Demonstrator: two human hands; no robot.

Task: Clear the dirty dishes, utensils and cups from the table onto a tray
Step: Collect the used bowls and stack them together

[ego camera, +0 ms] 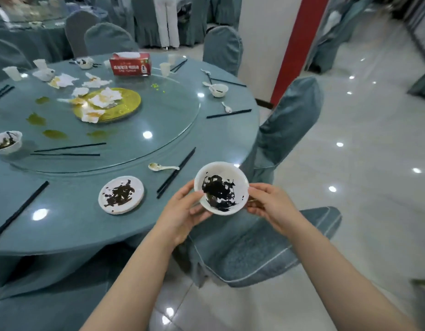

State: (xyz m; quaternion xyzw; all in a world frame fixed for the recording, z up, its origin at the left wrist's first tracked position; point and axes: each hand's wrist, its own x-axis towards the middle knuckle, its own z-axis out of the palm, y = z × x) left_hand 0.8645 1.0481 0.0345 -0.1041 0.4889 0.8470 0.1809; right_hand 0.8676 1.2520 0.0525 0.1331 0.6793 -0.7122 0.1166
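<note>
Bowls, cups and sticks lie all over the round table [63, 225] with its blue-green cloth. Far left, one white bowl [6, 142] with dark bits sits by the edge of the glass turning top [159, 120]. Near it lie two black chopsticks [68, 150], a little apart. One more long black chopstick [18, 211] lies near the front edge. At the back left stand two white plastic cups [13, 73], and a small dish rests beside them. Crumpled paper napkins [97, 99] lie on and around one yellow plate [125, 103]. One red tissue box [130, 64] stands at the back. In front, one small white plate [120, 195] with dark scraps lies flat on the cloth. One white spoon [162, 167] lies just beside a pair of black chopsticks [176, 173].

The left hand [182, 211] and the right hand [268, 204] both hold one dirty white bowl [221, 188]. The fingers of each hand curl on its rim and sides. The bowl is up in the air, tilted, just past the table edge and over a covered chair [254, 247]. It has black smears inside.

Further right on the table sit one more bowl [219, 90], two more spoons and more black chopsticks [228, 113]. A second covered chair [287, 125] stands by the shiny floor [373, 163].
</note>
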